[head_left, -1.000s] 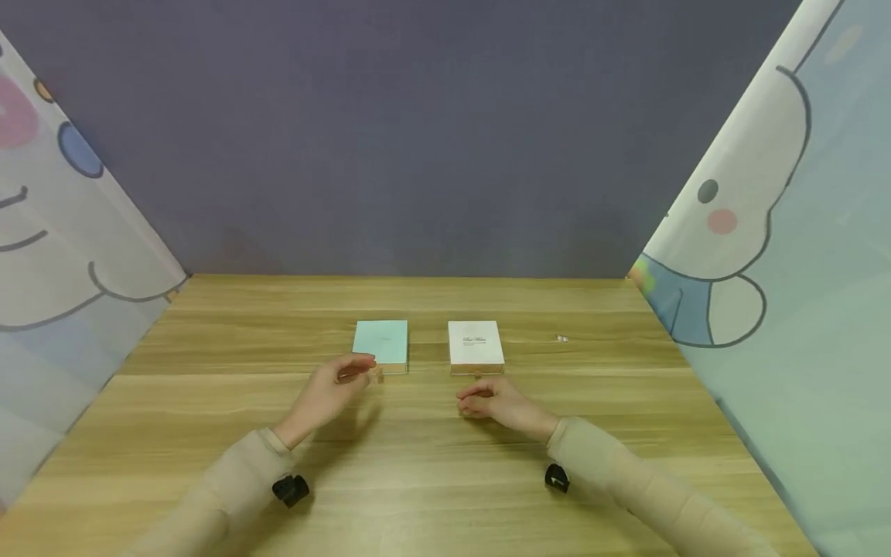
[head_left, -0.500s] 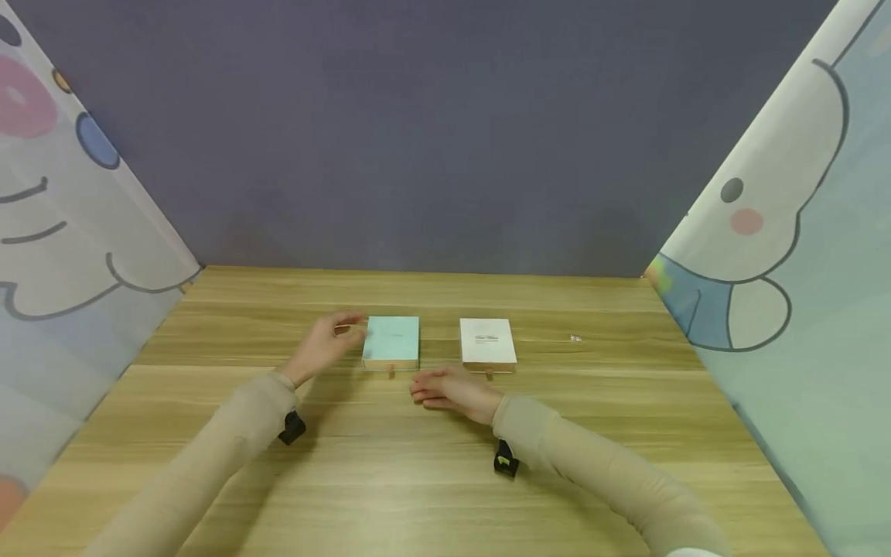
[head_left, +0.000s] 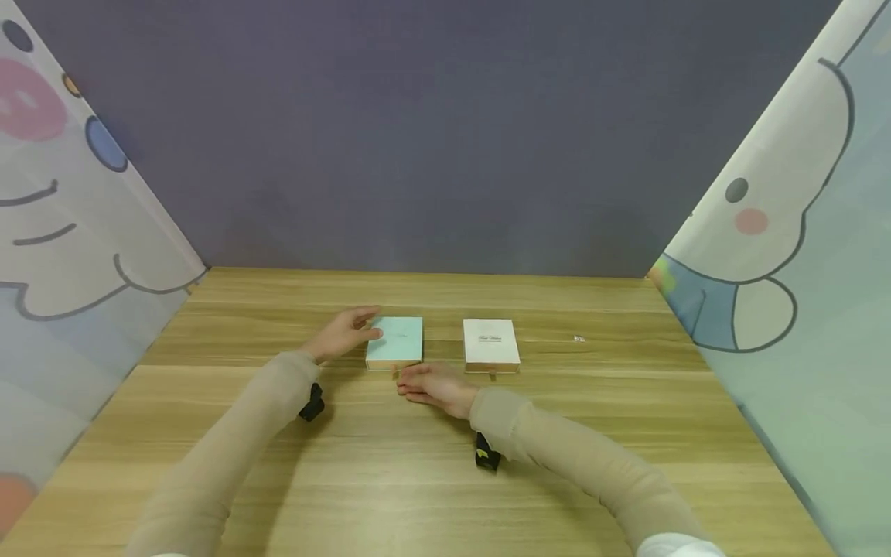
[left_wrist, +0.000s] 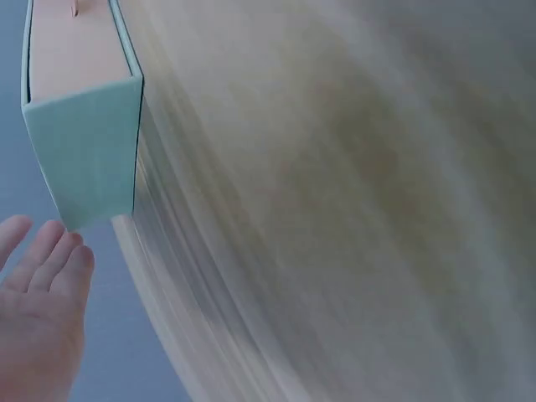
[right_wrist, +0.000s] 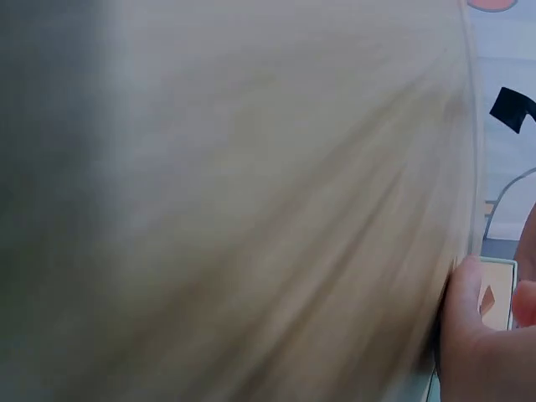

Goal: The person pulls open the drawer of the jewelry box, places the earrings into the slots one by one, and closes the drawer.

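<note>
A flat mint-green box (head_left: 400,342) lies on the wooden table, its pinkish drawer front and small pull tab (head_left: 394,371) facing the person. At its left side is my left hand (head_left: 339,334), fingers loosely extended, fingertips and thumb overlapping the box's left edge in the head view. The left wrist view shows the fingers (left_wrist: 71,268) right at the box's far end. My right hand (head_left: 438,389) lies low before the box's front right corner, its fingers extended toward the tab. In the right wrist view the thumb (right_wrist: 463,306) overlaps the drawer front.
A white box (head_left: 490,340) with dark lettering and its own pull tab stands to the right of the mint one. Farther right lies a tiny white scrap (head_left: 579,338). A dark wall closes the back, with cartoon-printed panels at both sides.
My left hand has moved from the mint box's front corner round to its left side. My right hand has shifted left, from before the white box to before the mint box. Both boxes stay put.
</note>
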The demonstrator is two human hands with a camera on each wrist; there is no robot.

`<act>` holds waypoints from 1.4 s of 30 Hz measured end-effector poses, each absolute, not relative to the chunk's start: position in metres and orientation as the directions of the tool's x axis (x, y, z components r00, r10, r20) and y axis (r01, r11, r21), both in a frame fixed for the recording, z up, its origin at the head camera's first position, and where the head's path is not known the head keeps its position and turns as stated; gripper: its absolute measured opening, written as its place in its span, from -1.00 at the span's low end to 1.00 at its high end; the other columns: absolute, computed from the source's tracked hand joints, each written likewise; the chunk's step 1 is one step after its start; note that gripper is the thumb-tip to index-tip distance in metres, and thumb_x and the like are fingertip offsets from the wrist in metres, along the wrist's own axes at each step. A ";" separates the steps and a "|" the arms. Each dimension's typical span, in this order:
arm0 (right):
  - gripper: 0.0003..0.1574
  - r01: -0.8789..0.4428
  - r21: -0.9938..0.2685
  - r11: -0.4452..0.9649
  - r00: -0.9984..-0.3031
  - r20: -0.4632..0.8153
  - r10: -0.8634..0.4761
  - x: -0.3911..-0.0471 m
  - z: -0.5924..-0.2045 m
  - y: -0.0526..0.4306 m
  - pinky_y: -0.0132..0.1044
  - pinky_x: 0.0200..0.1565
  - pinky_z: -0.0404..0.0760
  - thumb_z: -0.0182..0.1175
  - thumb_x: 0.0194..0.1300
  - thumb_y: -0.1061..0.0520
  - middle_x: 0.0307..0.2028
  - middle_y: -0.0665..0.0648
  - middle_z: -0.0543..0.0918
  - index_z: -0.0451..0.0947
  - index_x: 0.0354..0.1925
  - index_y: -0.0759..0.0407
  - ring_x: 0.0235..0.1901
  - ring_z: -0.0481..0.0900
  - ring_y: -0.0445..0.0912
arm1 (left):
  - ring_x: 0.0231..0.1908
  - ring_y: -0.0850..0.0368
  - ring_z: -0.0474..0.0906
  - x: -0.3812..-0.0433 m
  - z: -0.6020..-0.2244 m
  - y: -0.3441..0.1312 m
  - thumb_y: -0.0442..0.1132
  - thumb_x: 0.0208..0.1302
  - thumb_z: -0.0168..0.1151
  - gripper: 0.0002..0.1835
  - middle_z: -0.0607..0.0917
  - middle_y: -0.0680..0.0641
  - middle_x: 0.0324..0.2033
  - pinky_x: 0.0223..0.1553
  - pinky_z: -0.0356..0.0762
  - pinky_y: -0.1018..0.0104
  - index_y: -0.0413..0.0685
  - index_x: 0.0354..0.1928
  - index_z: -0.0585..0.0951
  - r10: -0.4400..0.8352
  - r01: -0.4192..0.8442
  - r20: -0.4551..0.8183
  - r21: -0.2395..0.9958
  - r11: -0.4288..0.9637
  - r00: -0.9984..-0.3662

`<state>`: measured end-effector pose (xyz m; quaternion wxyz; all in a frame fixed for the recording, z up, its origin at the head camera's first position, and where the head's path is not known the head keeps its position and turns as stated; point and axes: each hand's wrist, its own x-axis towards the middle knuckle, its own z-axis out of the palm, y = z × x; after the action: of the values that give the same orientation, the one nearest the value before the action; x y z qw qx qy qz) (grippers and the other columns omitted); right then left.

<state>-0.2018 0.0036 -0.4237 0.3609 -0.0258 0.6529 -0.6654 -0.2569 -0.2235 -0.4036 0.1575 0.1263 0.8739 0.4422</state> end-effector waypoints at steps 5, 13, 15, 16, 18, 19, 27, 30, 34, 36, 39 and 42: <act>-0.60 0.463 -0.884 0.072 -0.776 -0.443 -0.449 -0.202 -0.427 -0.007 -0.32 -0.01 0.57 0.05 0.31 0.27 -0.02 0.28 0.58 0.41 0.09 0.41 -0.07 0.60 -0.04 | 0.35 -0.25 0.00 -0.266 -0.410 -0.222 -0.04 0.26 0.15 -0.23 0.12 -0.23 0.37 0.32 0.05 -0.10 -0.19 0.39 0.07 0.374 0.053 -0.191 0.831 0.553 -0.907; -0.67 0.516 -0.856 -0.008 -0.804 -0.481 -0.349 -0.199 -0.431 -0.025 -0.35 -0.13 0.63 0.12 0.27 0.24 -0.14 0.28 0.65 0.52 -0.03 0.40 -0.22 0.66 -0.10 | 0.30 -0.25 0.12 -0.272 -0.420 -0.227 -0.11 0.20 0.24 -0.21 0.20 -0.30 0.32 0.26 0.20 -0.10 -0.28 0.36 0.12 0.389 0.012 -0.218 0.860 0.510 -0.895; -0.68 0.521 -0.853 -0.025 -0.812 -0.486 -0.324 -0.199 -0.432 -0.028 -0.37 -0.15 0.63 0.14 0.26 0.24 -0.17 0.27 0.67 0.53 -0.04 0.39 -0.25 0.67 -0.12 | 0.28 -0.28 0.14 -0.273 -0.421 -0.227 -0.14 0.20 0.24 -0.21 0.19 -0.34 0.31 0.23 0.25 -0.09 -0.30 0.36 0.10 0.398 0.013 -0.216 0.866 0.500 -0.891; -0.69 0.522 -0.852 -0.035 -0.816 -0.487 -0.310 -0.199 -0.432 -0.030 -0.37 -0.17 0.64 0.15 0.25 0.24 -0.18 0.27 0.67 0.54 -0.05 0.39 -0.27 0.67 -0.13 | 0.28 -0.28 0.14 -0.273 -0.422 -0.227 -0.15 0.20 0.23 -0.20 0.18 -0.35 0.31 0.23 0.26 -0.09 -0.31 0.36 0.09 0.401 0.012 -0.217 0.868 0.497 -0.890; -0.69 0.524 -0.850 -0.049 -0.823 -0.491 -0.285 -0.199 -0.432 -0.032 -0.38 -0.20 0.64 0.15 0.24 0.26 -0.22 0.26 0.69 0.54 -0.06 0.39 -0.31 0.68 -0.14 | 0.29 -0.28 0.13 -0.273 -0.422 -0.226 -0.14 0.20 0.24 -0.19 0.17 -0.36 0.31 0.23 0.26 -0.08 -0.30 0.37 0.08 0.396 0.006 -0.224 0.865 0.503 -0.891; -0.70 0.525 -0.849 -0.051 -0.825 -0.494 -0.274 -0.199 -0.432 -0.033 -0.37 -0.21 0.65 0.15 0.24 0.25 -0.23 0.27 0.69 0.53 -0.06 0.38 -0.32 0.68 -0.14 | 0.29 -0.28 0.13 -0.273 -0.422 -0.225 -0.14 0.20 0.24 -0.19 0.16 -0.36 0.31 0.23 0.26 -0.08 -0.29 0.37 0.08 0.394 0.007 -0.225 0.861 0.509 -0.891; -0.70 0.527 -0.847 -0.069 -0.836 -0.502 -0.221 -0.197 -0.431 -0.036 -0.34 -0.21 0.65 0.15 0.24 0.27 -0.18 0.31 0.66 0.50 -0.07 0.41 -0.28 0.69 -0.07 | 0.29 -0.29 0.12 -0.274 -0.422 -0.221 -0.11 0.19 0.24 -0.20 0.16 -0.36 0.32 0.25 0.23 -0.08 -0.28 0.36 0.11 0.375 -0.004 -0.247 0.840 0.543 -0.893; -0.72 0.520 -0.852 -0.062 -0.841 -0.499 -0.207 -0.198 -0.432 -0.036 -0.37 -0.23 0.65 0.14 0.23 0.31 -0.18 0.30 0.67 0.51 -0.07 0.40 -0.28 0.69 -0.07 | 0.30 -0.29 0.10 -0.274 -0.420 -0.220 -0.11 0.19 0.25 -0.20 0.14 -0.35 0.33 0.26 0.20 -0.09 -0.26 0.36 0.12 0.368 -0.004 -0.248 0.834 0.551 -0.896; -0.76 0.511 -0.858 -0.055 -0.848 -0.493 -0.194 -0.199 -0.434 -0.037 -0.38 -0.25 0.65 0.14 0.23 0.32 -0.22 0.27 0.68 0.53 -0.11 0.39 -0.32 0.69 -0.11 | 0.30 -0.28 0.09 -0.275 -0.418 -0.219 -0.10 0.17 0.26 -0.20 0.13 -0.32 0.34 0.26 0.19 -0.09 -0.23 0.36 0.13 0.360 -0.004 -0.248 0.829 0.559 -0.899; -0.78 0.505 -0.861 -0.054 -0.852 -0.488 -0.187 -0.199 -0.434 -0.037 -0.37 -0.26 0.66 0.14 0.23 0.32 -0.24 0.27 0.69 0.54 -0.14 0.39 -0.33 0.69 -0.11 | 0.30 -0.29 0.10 -0.275 -0.418 -0.219 -0.09 0.17 0.26 -0.19 0.13 -0.33 0.34 0.26 0.19 -0.09 -0.25 0.36 0.13 0.364 0.004 -0.242 0.829 0.559 -0.899; -0.79 0.498 -0.866 -0.053 -0.858 -0.482 -0.177 -0.199 -0.435 -0.037 -0.37 -0.26 0.66 0.14 0.23 0.32 -0.26 0.26 0.69 0.55 -0.15 0.38 -0.33 0.69 -0.10 | 0.29 -0.28 0.11 -0.277 -0.421 -0.219 -0.10 0.17 0.26 -0.20 0.14 -0.33 0.33 0.25 0.21 -0.08 -0.26 0.36 0.14 0.372 0.010 -0.230 0.839 0.544 -0.899; -0.80 0.495 -0.868 -0.043 -0.859 -0.482 -0.173 -0.199 -0.436 -0.036 -0.37 -0.27 0.66 0.14 0.21 0.34 -0.29 0.25 0.70 0.56 -0.16 0.38 -0.36 0.69 -0.11 | 0.29 -0.28 0.12 -0.278 -0.423 -0.220 -0.12 0.18 0.25 -0.21 0.15 -0.34 0.33 0.24 0.23 -0.08 -0.28 0.36 0.13 0.384 0.018 -0.221 0.847 0.532 -0.897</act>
<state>-0.1993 -0.0365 -0.4358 0.2348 0.1239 0.6505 -0.7116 -0.2782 -0.2199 -0.4233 0.1945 0.1178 0.8533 0.4693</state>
